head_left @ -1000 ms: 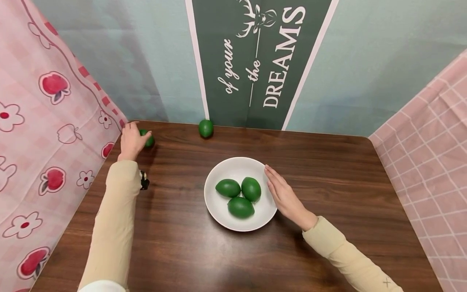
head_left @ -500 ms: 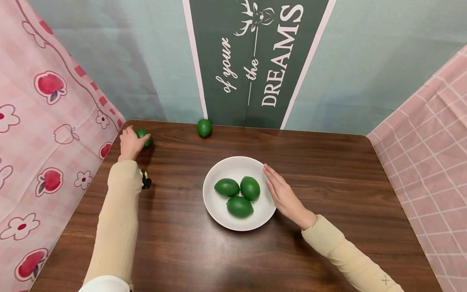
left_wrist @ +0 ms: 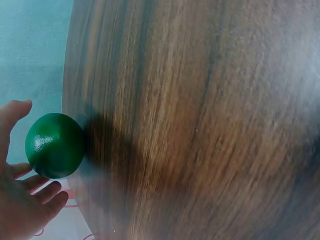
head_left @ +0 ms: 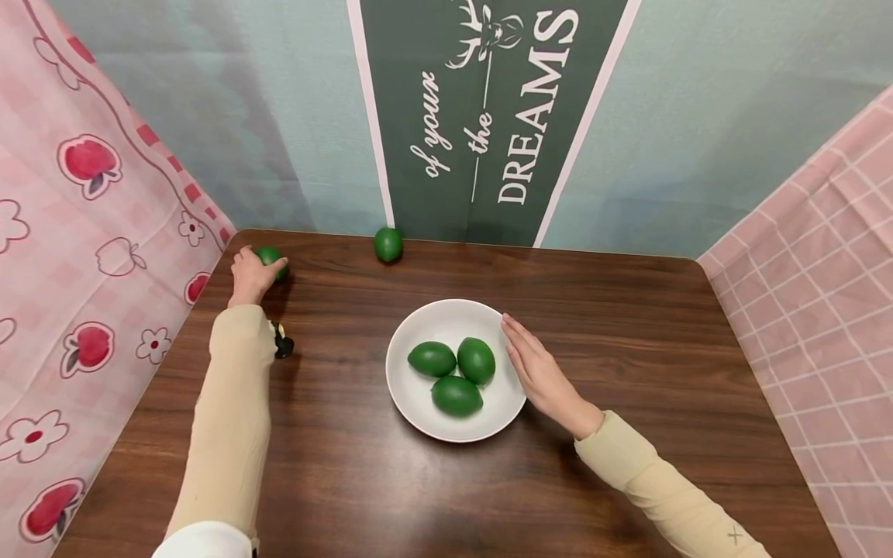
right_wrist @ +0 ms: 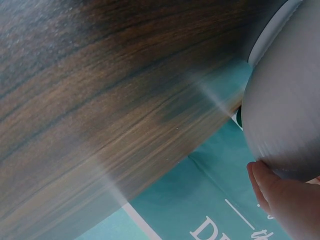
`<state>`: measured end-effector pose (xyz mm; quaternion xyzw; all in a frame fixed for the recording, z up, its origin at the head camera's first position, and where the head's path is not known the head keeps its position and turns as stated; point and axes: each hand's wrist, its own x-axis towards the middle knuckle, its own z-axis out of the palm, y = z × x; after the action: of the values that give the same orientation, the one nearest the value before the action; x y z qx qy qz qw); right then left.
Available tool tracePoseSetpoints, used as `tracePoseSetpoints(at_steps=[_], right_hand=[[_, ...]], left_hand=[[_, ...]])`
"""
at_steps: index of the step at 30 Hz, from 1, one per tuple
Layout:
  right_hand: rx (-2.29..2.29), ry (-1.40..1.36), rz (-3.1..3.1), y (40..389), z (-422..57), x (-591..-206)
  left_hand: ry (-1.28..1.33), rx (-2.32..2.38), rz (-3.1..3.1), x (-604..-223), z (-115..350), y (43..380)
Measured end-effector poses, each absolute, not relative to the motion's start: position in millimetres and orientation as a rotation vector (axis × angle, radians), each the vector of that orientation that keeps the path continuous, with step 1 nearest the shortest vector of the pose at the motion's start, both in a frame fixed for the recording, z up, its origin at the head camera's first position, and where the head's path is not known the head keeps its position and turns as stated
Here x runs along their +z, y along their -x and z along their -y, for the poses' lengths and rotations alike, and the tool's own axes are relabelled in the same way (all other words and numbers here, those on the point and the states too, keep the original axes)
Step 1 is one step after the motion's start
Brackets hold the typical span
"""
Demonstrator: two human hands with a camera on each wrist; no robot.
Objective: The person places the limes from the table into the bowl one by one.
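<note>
At the table's back left corner, my left hand (head_left: 253,275) reaches round a green lime (head_left: 272,263). In the left wrist view, the thumb stands a little apart from this lime (left_wrist: 55,146), and the fingertips are right at its lower side. My right hand (head_left: 547,380) lies with straight fingers along the right side of a white bowl (head_left: 401,403). Its fingertips touch the bowl's outer wall (right_wrist: 287,100) in the right wrist view. Inside the bowl lie three green limes (head_left: 456,396), close together.
Another green lime (head_left: 387,244) sits at the back edge of the brown wooden table (head_left: 593,294). A teal cloth with a printed banner (head_left: 460,116) hangs behind. Pink patterned cloths stand along the left (head_left: 91,256) and right (head_left: 823,325) sides.
The left hand's fingers have come down around the corner lime, which shows more beside the hand now. The right hand stays at the bowl. The head view has shifted slightly.
</note>
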<state>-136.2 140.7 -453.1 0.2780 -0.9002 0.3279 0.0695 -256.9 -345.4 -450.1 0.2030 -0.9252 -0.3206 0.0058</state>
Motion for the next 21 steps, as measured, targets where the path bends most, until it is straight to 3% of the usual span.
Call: tracePoseSetpoints(at_steps=[21], right_hand=[[0.985,-0.830,2.710,136.4,-140.6,-453.8]], left_hand=[[-0.515,-0.935,2.951,-452.9,339.5,262.6]])
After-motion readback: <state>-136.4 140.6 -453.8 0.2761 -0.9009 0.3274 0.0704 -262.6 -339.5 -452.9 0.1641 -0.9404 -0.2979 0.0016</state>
